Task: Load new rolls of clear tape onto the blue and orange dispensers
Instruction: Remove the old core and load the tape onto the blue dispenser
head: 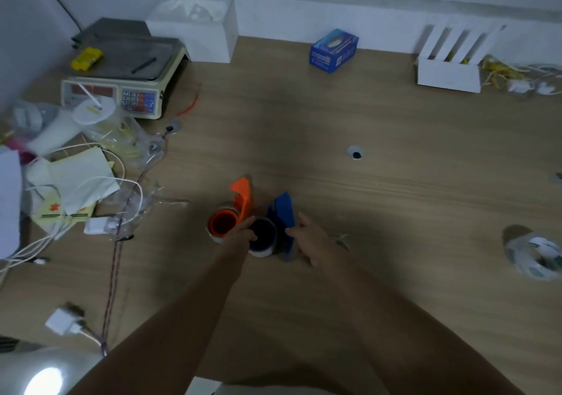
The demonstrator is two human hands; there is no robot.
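Two dispensers stand side by side near the middle of the wooden bench (380, 139), and both look already loaded, which would put the task near its end. The orange dispenser (241, 201) stands on the left with a clear roll (223, 223) around its orange hub. The blue dispenser (284, 215) is just beside it on the right, its dark hub ringed by a pale roll (263, 236); whether that roll is pushed fully home cannot be told in this dim, soft view.

The right hand (313, 239) lies loosely spread with its fingertips touching the blue dispenser's upright handle. The left hand (244, 230) reaches in between the two hubs, fingers bent against the blue one's roll; whether it actually pinches the tape cannot be told.

What seems left is small: seating the blue roll and perhaps threading the tape end to the cutter. Another tape roll (533, 253) lies well apart at the right edge, untouched.
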